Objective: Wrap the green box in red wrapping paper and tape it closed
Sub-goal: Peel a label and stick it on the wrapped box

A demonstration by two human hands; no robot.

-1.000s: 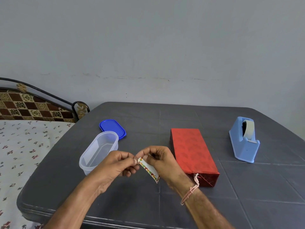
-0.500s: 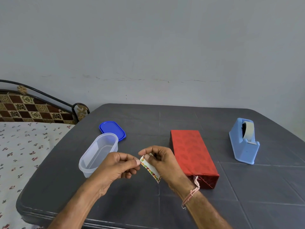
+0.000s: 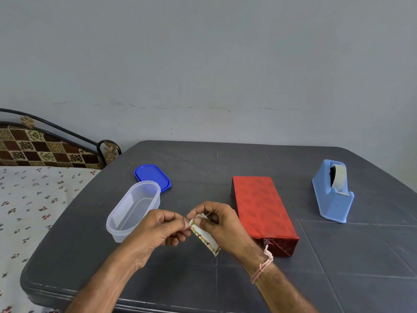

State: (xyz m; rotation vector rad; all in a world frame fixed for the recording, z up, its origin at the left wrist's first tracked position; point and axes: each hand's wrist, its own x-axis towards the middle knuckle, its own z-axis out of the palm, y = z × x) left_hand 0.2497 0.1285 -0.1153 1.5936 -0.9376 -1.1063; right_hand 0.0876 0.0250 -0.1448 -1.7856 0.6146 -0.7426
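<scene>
A box wrapped in red paper (image 3: 261, 208) lies flat on the dark grey table (image 3: 225, 163), its near end folded closed. No green shows. Left of it, above the table, my right hand (image 3: 222, 224) pinches a small white card with a floral border (image 3: 205, 236). My left hand (image 3: 158, 231) pinches the card's upper left corner with thumb and forefinger. A light blue tape dispenser (image 3: 332, 193) with a roll of tape stands at the right of the table, away from both hands.
A clear oval plastic container (image 3: 133, 208) stands open at the left, its blue lid (image 3: 153, 177) lying behind it. A bed with a flowered sheet (image 3: 33, 199) borders the table's left edge. A grey wall rises behind.
Both hands stay at the small card, working its top corner. They have shifted slightly with the card; the box, dispenser and container have not moved.
</scene>
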